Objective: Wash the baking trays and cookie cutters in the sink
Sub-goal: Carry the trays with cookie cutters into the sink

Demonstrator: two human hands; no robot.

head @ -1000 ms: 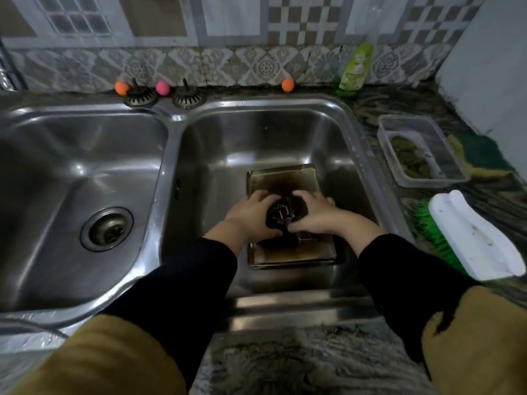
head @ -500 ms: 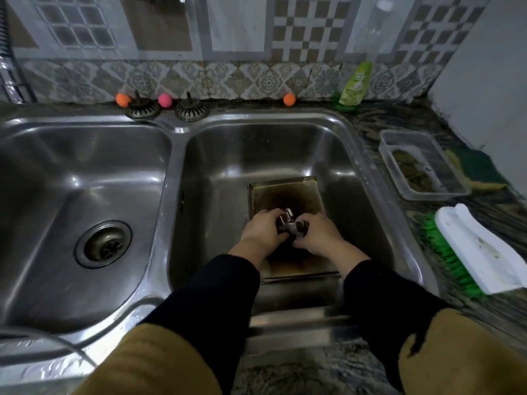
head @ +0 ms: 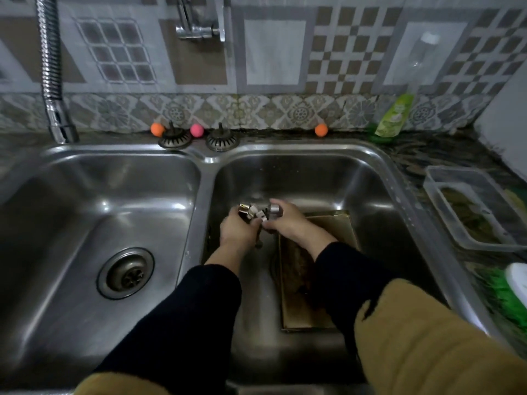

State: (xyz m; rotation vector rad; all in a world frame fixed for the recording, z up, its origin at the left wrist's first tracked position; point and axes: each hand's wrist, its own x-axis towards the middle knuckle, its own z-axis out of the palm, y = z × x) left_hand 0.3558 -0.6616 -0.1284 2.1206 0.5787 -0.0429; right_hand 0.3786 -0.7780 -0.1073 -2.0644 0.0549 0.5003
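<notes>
Both hands, left hand and right hand, grip cookie cutters, lifted at ten o'clock of the baking tray. Step: gathering cutters; next, likely rinsing them.

Patterned tile wall rises behind a dark marbled countertop.

Baking tray partly under right forearm.

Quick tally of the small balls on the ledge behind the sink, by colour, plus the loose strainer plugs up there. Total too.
Orange balls: 2
Pink balls: 1
Strainer plugs: 2
Total: 5
</notes>
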